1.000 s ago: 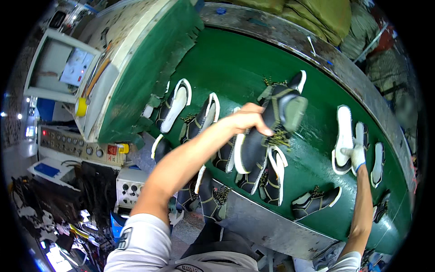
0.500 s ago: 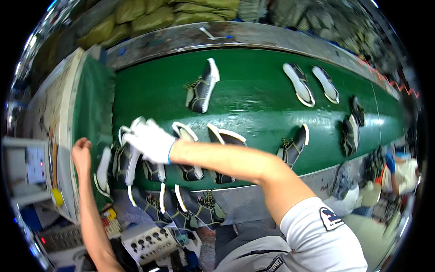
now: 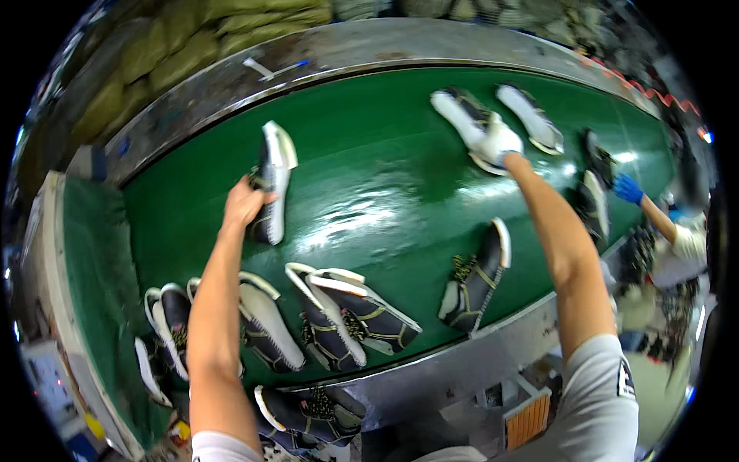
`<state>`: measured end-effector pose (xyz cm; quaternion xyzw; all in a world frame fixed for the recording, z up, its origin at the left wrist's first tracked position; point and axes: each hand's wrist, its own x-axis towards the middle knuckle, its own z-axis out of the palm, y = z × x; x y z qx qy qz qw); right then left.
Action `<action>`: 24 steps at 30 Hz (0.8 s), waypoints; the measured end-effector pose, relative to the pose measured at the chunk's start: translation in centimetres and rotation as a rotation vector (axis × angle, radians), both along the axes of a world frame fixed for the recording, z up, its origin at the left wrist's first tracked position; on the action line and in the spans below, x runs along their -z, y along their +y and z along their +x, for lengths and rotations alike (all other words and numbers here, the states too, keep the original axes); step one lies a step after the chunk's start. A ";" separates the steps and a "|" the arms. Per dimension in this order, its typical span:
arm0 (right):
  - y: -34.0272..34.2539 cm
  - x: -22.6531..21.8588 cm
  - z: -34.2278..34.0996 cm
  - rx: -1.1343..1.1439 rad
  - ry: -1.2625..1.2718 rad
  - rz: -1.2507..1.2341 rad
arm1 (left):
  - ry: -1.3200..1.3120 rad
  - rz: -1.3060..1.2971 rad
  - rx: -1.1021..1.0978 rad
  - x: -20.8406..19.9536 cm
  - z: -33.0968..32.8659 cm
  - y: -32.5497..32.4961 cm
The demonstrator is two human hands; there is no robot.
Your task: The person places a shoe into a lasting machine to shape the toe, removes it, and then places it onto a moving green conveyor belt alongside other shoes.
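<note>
My bare left hand (image 3: 245,203) is closed on a dark shoe (image 3: 274,183) with a pale sole edge, lying on its side at the left of the green belt. Farther right, my right hand (image 3: 500,142), in a white glove, grips the near end of another dark shoe (image 3: 454,115), whose pale underside faces up. Beside that one lies a similar shoe (image 3: 531,115), untouched. The glove hides part of the gripped end. Nearer to me, between my arms, a single shoe (image 3: 477,277) rests on its side.
Several more shoes (image 3: 269,323) crowd the near left of the green belt (image 3: 369,177), some overlapping. Others (image 3: 312,412) lie on the ledge below it. At right, a co-worker's blue-gloved hand (image 3: 628,189) is by dark shoes (image 3: 593,200). A white-and-blue tool (image 3: 269,71) lies on the far ledge.
My gloved right hand has left the near-left shoes and reached far right to a shoe. The left hand has come forward from the belt's left end onto another. The view has shifted.
</note>
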<state>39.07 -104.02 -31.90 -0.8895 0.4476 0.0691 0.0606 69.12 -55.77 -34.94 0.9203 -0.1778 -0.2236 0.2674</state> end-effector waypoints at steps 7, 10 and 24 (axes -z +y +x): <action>-2.0 3.4 -1.8 -0.135 -0.002 0.068 | -0.252 0.281 0.240 -2.2 -3.4 -3.1; -7.2 5.9 -5.0 -0.126 -0.318 0.263 | -0.173 0.306 0.161 -2.1 -3.5 -5.4; 31.6 -14.3 3.0 -0.723 -0.270 0.901 | 0.163 -0.140 0.072 -24.6 -9.5 29.0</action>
